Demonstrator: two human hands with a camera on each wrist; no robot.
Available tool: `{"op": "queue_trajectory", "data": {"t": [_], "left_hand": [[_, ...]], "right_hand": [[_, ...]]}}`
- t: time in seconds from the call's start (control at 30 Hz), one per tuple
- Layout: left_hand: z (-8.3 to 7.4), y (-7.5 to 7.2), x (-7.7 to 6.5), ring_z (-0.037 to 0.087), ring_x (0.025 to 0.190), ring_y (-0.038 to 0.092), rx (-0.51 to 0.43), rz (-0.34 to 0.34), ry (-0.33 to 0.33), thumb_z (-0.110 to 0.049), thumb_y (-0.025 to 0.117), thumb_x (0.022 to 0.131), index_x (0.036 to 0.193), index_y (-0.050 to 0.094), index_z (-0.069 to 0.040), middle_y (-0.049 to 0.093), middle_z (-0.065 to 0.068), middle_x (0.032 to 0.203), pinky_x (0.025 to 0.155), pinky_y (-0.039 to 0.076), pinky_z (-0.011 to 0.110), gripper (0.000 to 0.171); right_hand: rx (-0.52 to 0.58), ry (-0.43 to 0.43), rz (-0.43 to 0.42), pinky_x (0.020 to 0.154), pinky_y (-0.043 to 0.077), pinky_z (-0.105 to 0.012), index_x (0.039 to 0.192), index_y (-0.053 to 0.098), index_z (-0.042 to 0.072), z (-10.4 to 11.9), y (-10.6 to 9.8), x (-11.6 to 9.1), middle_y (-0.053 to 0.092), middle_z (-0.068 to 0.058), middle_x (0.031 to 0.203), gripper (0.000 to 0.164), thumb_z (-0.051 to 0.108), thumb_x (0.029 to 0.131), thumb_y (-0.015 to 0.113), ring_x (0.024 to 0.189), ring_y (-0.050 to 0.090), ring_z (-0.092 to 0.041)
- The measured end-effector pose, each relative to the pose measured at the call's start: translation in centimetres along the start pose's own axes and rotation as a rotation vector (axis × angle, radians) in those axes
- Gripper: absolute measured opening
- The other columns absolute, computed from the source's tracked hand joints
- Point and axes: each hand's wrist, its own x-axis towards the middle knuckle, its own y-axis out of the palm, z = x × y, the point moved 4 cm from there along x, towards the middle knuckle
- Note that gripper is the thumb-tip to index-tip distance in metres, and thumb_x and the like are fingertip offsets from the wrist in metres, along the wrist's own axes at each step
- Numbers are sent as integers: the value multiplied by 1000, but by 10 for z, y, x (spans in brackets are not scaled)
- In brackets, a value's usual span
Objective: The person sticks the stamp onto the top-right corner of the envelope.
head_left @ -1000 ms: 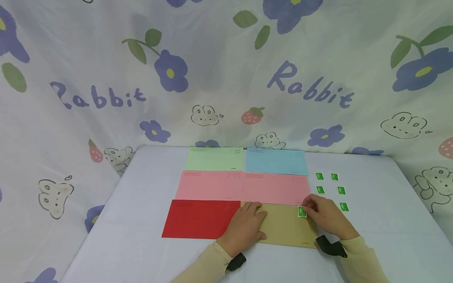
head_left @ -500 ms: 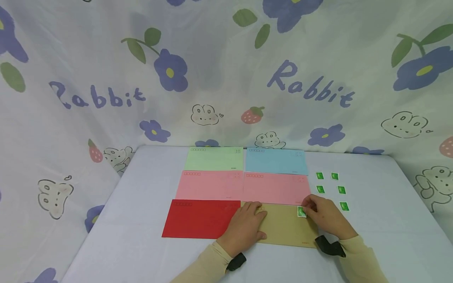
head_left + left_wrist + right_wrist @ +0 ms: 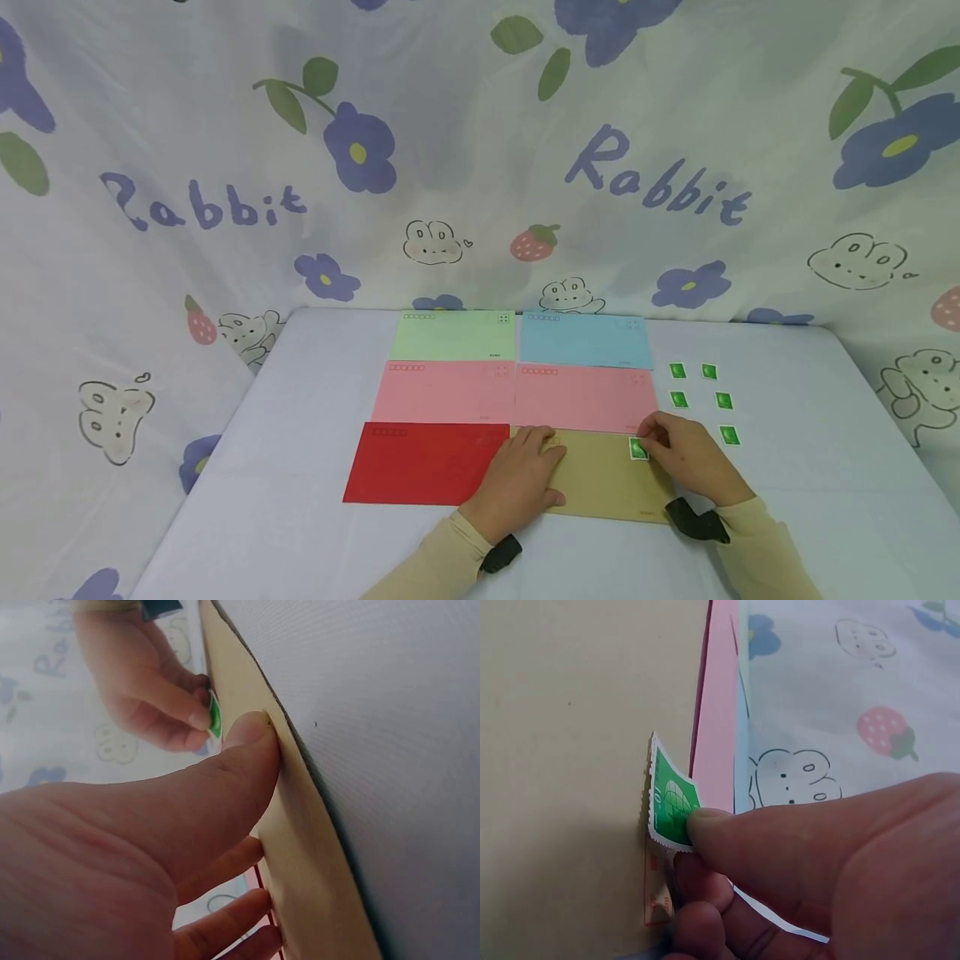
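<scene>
Green stamp (image 3: 673, 799) clamped by right fingers (image 3: 701, 883) near brown envelope (image 3: 600, 483) top edge; left fingers (image 3: 225, 919) apart

The person's left arm (image 3: 431, 560) slants in from the near side, leaning right as it goes farther. The left hand (image 3: 513, 483) rests palm down, its left fingers (image 3: 225, 921) extended toward the far side and the left thumb (image 3: 251, 754) spread apart to the right. The right arm (image 3: 768, 550) slants far and left. The right hand (image 3: 693, 457) pinches, the right thumb (image 3: 761, 832) pressing toward bent right fingers (image 3: 701, 926). Both hands stand apart.
</scene>
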Motion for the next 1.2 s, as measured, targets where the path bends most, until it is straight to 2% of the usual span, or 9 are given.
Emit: {"op": "queue_trajectory", "data": {"t": [0.63,1.2], "left_hand": [[1,0,0,21,125,50,5,6,-5,-39,86,79,127,69,-13,57,8,133,100,48,35,58],[0,-1,0,23,126,50,-6,13,-7,-39,86,80,128,68,-11,57,9,134,102,48,36,58]], "right_hand": [[-25,9,-22,60,44,-24,93,65,5,3,1,0,55,6,75,9,12,95,68,69,48,-11],[-29,48,-14,59,43,-24,94,64,7,6,3,0,54,4,75,5,6,93,69,70,49,-13]]}}
